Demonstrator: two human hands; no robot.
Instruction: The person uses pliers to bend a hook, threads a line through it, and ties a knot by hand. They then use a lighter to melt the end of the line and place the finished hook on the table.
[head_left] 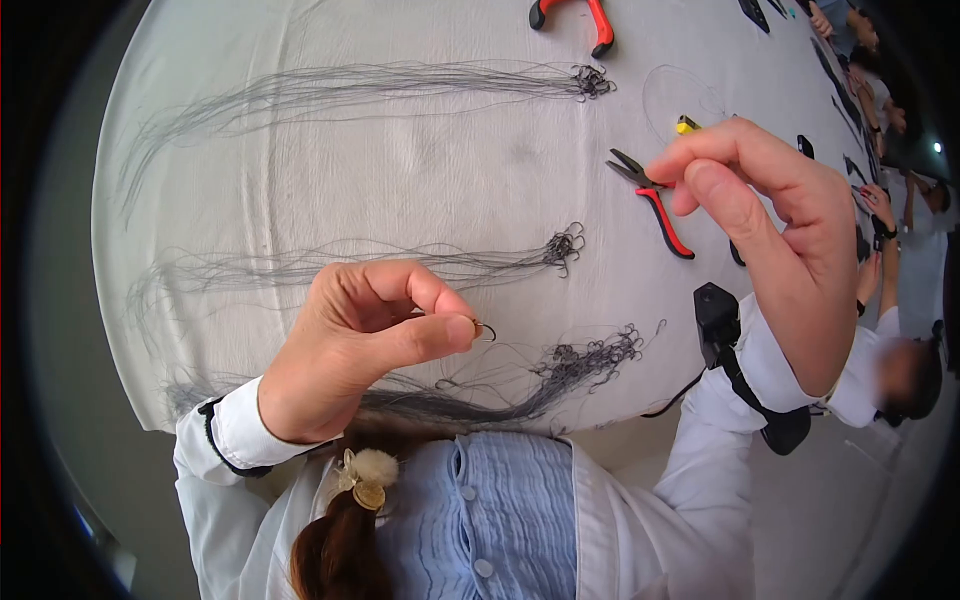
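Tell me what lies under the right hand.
Red-handled pliers on the white cloth, nose and one handle showing; the right hand covers the other handle.

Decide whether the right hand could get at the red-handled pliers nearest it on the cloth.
Probably yes. The right hand is raised right beside the red-handled pliers, with nothing lying between them; its fingertips are pinched together, so they would have to open first.

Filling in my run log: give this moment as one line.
left hand: pinches hook | right hand: raised, pinched shut | pliers: on cloth
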